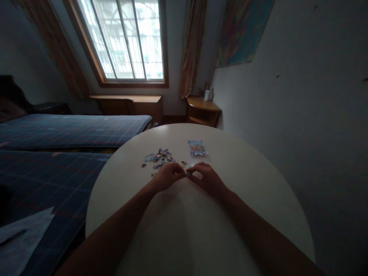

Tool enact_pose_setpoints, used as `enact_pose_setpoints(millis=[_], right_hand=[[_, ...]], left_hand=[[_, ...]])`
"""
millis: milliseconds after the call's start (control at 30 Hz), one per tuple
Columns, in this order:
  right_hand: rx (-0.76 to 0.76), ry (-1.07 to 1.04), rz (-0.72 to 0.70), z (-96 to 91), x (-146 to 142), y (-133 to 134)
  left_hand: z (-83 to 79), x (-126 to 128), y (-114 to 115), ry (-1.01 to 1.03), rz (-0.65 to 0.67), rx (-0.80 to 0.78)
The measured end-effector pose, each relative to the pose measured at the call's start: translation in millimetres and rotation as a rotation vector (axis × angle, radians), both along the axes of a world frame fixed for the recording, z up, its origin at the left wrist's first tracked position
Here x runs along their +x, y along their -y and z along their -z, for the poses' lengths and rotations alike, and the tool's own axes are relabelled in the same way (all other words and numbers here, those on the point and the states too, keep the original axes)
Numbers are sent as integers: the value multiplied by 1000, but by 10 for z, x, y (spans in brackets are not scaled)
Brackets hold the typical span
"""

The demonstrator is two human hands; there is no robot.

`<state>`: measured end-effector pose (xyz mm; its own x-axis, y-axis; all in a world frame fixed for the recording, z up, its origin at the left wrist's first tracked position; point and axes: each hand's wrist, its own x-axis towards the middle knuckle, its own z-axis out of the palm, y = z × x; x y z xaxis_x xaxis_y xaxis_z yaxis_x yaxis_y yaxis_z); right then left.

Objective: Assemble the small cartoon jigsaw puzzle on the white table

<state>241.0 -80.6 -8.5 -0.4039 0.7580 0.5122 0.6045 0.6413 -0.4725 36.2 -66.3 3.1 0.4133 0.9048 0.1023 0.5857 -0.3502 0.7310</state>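
Note:
My left hand (169, 175) and my right hand (207, 178) meet fingertip to fingertip over the middle of a round white table (184, 234). Both are closed in a pinch. Between their fingertips shows a small jigsaw puzzle piece (188, 173), mostly covered by the fingers; whether it is one piece or two joined ones I cannot tell. A loose heap of jigsaw puzzle pieces (160, 155) is spread just beyond my left hand. One more piece (184, 163) lies just past the fingertips. Beyond my right hand lies a flat printed picture packet (197, 148).
To the left stand beds with blue plaid covers (71, 128), the nearer one close to the table's edge with papers (28, 239) on it. A wooden corner shelf (203, 105) stands behind the table. The white wall (310, 126) runs along the right.

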Motion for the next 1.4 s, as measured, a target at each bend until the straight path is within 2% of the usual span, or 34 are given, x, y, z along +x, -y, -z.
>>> enact_pose_setpoints(millis=[100, 167, 300, 400, 600, 867, 1167, 1400], right_hand=[[-8, -6, 13, -27, 58, -24], [-17, 3, 40, -55, 143, -47], [-93, 100, 114, -87, 382, -106], [-174, 162, 143, -89, 503, -137], [-221, 244, 108, -126, 518, -131], [-205, 277, 73, -83, 539, -134], [-182, 254, 57, -18, 555, -162], [-189, 257, 71, -37, 551, -144]], left_hand=[[-53, -132, -92, -70, -86, 24], [-133, -347, -180, -126, -247, 83], [-257, -882, -341, -273, -665, 137], [-220, -1101, -412, -365, -787, 88], [-40, -1131, -477, -445, -739, 15], [75, -1220, -544, -470, -650, 28], [146, -1248, -595, -418, -628, 34], [120, -1208, -560, -361, -619, 33]])
